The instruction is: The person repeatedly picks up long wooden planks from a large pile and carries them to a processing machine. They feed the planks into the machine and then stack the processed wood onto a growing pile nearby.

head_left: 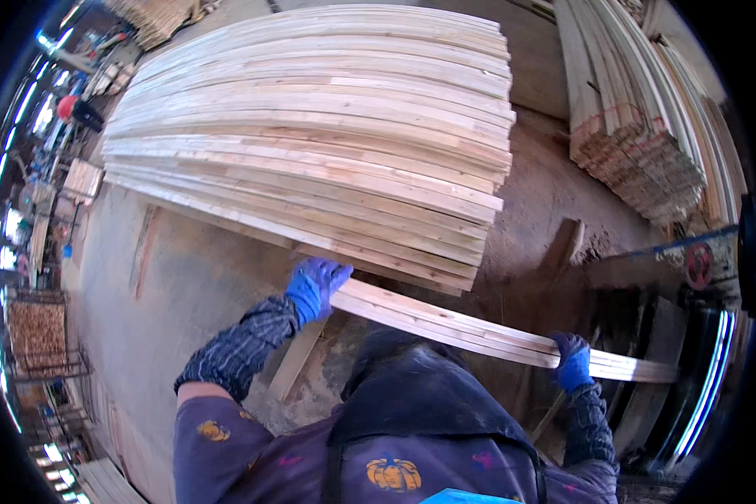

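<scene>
A short bundle of pale wooden boards (445, 323) stretches across in front of my body, stacked flat against one another. My left hand (317, 288), in a blue glove, is closed on the bundle's left end, close to the near edge of a big lumber stack (328, 126). Farther along to the right, my right hand (572, 361), also blue-gloved, wraps round the same boards, whose right end reaches past it. Some fingers of both hands are hidden behind the wood. The big stack holds many long boards laid side by side, their right ends uneven.
Strapped timber piles (634, 151) stand at the far right. A dark machine (668, 370) with a bright strip is at the right. Loose wood pieces (298, 357) lie on the floor. A person in a red helmet (69, 107) is far left, near a small wood stack (38, 336).
</scene>
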`<state>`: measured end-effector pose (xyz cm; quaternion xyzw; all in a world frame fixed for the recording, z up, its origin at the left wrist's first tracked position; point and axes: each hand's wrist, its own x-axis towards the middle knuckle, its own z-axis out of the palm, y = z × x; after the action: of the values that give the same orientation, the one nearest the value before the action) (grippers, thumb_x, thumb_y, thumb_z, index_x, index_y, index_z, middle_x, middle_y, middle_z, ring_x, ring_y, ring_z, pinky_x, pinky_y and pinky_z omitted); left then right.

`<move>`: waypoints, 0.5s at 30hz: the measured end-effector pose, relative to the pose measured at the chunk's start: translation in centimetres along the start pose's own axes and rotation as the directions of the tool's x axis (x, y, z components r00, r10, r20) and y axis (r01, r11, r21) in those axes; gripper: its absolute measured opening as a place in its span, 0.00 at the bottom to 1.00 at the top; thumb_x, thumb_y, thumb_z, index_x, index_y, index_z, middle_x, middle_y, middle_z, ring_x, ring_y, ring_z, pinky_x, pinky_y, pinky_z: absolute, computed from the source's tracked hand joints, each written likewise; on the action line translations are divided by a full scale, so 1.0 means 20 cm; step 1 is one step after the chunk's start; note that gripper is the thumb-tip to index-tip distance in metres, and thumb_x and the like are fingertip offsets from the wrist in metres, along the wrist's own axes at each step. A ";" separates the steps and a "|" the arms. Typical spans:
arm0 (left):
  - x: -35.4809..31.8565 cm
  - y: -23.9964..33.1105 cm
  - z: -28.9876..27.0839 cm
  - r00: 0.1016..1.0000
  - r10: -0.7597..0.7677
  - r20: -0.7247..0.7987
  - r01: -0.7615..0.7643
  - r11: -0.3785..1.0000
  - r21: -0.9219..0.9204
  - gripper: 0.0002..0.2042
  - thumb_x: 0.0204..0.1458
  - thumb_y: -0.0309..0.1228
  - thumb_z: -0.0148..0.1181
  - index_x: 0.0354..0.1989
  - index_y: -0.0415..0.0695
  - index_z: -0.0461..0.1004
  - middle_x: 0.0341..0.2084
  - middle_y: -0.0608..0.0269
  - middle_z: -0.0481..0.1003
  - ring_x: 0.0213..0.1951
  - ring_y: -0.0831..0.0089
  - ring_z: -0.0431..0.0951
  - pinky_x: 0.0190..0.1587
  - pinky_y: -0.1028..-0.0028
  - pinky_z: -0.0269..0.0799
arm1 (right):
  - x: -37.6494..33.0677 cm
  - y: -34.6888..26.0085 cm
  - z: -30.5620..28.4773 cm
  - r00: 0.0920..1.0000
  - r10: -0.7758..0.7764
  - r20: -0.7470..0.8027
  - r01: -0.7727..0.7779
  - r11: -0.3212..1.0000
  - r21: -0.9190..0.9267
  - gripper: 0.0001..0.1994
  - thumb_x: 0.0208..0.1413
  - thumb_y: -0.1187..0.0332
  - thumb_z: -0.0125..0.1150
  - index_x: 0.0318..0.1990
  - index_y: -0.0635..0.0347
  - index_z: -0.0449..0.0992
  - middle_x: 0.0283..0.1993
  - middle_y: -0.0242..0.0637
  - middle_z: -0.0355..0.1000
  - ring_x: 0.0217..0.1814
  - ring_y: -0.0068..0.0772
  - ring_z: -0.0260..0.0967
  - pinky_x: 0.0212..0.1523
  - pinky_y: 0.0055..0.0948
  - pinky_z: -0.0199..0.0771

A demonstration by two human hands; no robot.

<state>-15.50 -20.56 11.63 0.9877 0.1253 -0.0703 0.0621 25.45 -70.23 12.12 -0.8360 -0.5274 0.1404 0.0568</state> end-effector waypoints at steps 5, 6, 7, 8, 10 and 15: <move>0.12 0.34 0.05 0.972 0.093 -0.217 -0.138 0.970 -0.201 0.32 0.39 0.34 0.65 0.58 0.43 0.70 0.42 0.47 0.75 0.42 0.47 0.76 0.44 0.50 0.73 | 0.26 -0.06 -0.13 0.897 0.189 0.399 -0.420 0.643 0.640 0.28 0.49 0.67 0.76 0.56 0.70 0.74 0.53 0.47 0.78 0.56 0.35 0.76 0.57 0.33 0.76; 0.15 0.40 0.07 0.963 0.137 -0.234 -0.186 0.961 -0.206 0.34 0.38 0.37 0.67 0.58 0.41 0.70 0.41 0.49 0.76 0.40 0.48 0.76 0.42 0.51 0.74 | 0.33 -0.05 -0.06 0.948 0.100 0.301 -0.300 0.586 0.752 0.26 0.53 0.70 0.73 0.57 0.70 0.73 0.55 0.45 0.77 0.56 0.34 0.75 0.58 0.32 0.76; 0.19 0.47 0.05 0.957 0.154 -0.244 -0.207 0.956 -0.208 0.34 0.38 0.39 0.68 0.58 0.40 0.70 0.40 0.49 0.76 0.39 0.49 0.77 0.40 0.51 0.73 | 0.44 -0.10 -0.02 0.977 0.108 0.182 -0.209 0.621 0.755 0.25 0.55 0.72 0.70 0.59 0.70 0.71 0.57 0.45 0.75 0.57 0.32 0.74 0.59 0.32 0.74; 0.23 0.54 0.02 0.952 0.174 -0.252 -0.230 0.950 -0.210 0.35 0.38 0.41 0.68 0.58 0.39 0.69 0.38 0.49 0.76 0.38 0.50 0.77 0.39 0.51 0.73 | 0.56 -0.14 0.06 0.990 0.104 0.099 -0.141 0.592 0.793 0.25 0.55 0.72 0.70 0.59 0.70 0.71 0.58 0.45 0.75 0.58 0.32 0.73 0.59 0.31 0.74; 0.34 0.61 -0.03 0.966 0.252 -0.062 -0.258 0.913 -0.317 0.37 0.38 0.43 0.69 0.58 0.39 0.68 0.37 0.50 0.75 0.37 0.51 0.77 0.38 0.51 0.73 | 0.86 -0.21 0.18 0.974 0.180 0.140 -0.214 0.512 0.832 0.27 0.55 0.70 0.70 0.61 0.69 0.69 0.59 0.46 0.73 0.61 0.34 0.71 0.61 0.32 0.72; 0.58 0.76 0.03 0.858 0.508 -0.075 -0.465 0.705 -0.536 0.44 0.50 0.62 0.59 0.64 0.37 0.64 0.40 0.44 0.76 0.43 0.50 0.78 0.47 0.54 0.72 | 1.53 -0.22 0.47 0.828 0.475 0.298 -0.449 0.244 0.860 0.32 0.58 0.56 0.68 0.63 0.72 0.68 0.62 0.51 0.71 0.64 0.42 0.66 0.65 0.35 0.65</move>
<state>-0.51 -32.43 10.88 0.9239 -0.1277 -0.0521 0.3569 31.22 -41.34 -1.20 -0.7845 -0.0945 0.4025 0.4622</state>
